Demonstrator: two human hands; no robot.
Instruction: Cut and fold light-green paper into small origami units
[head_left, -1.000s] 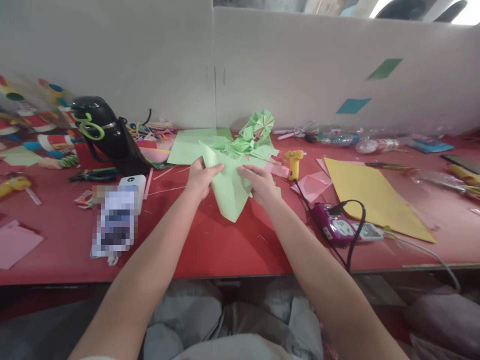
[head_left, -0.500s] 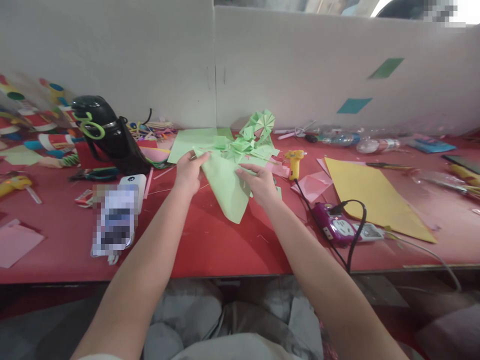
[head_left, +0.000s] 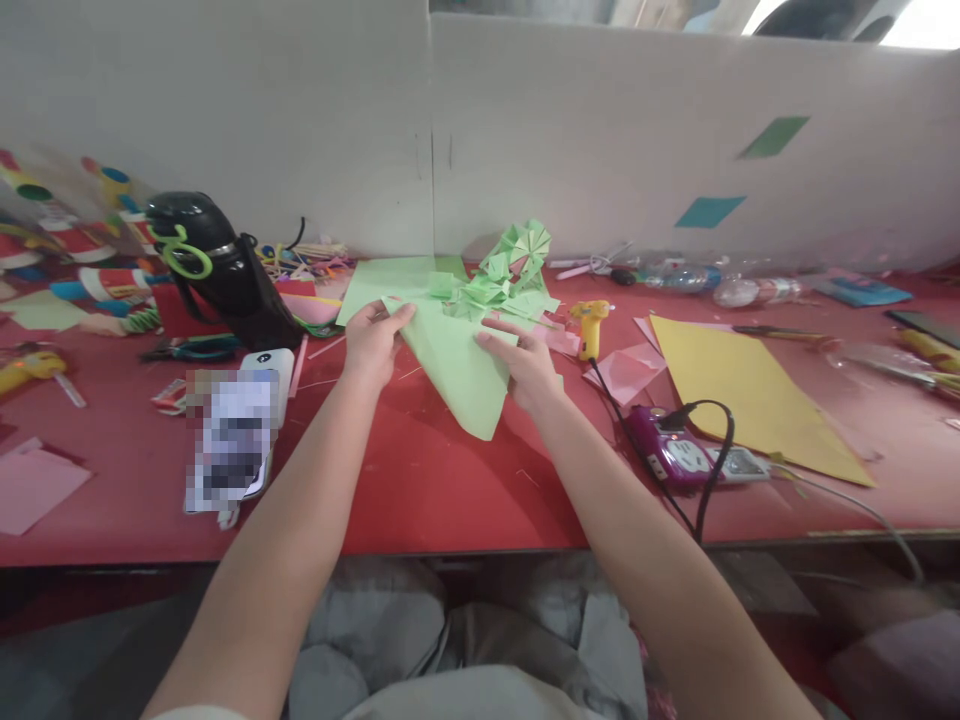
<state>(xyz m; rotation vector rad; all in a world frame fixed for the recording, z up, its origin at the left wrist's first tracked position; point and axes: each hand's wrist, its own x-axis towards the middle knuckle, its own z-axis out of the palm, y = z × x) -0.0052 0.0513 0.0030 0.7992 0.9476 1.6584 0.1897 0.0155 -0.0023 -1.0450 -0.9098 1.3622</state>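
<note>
The left hand (head_left: 373,345) and right hand (head_left: 531,365) were bare, with slim fingers, and the forearms (head_left: 300,510) were uncovered too. A pale, whitish sleeve (head_left: 196,714) showed as a curved edge on the left arm. The trousers (head_left: 375,620) were grey, loose and creased. Lighter grey cloth (head_left: 480,697) lay lowest; whether top or trousers could not be told.

The paper (head_left: 459,368) is plain pale green, the tabletop (head_left: 442,505) red.
</note>
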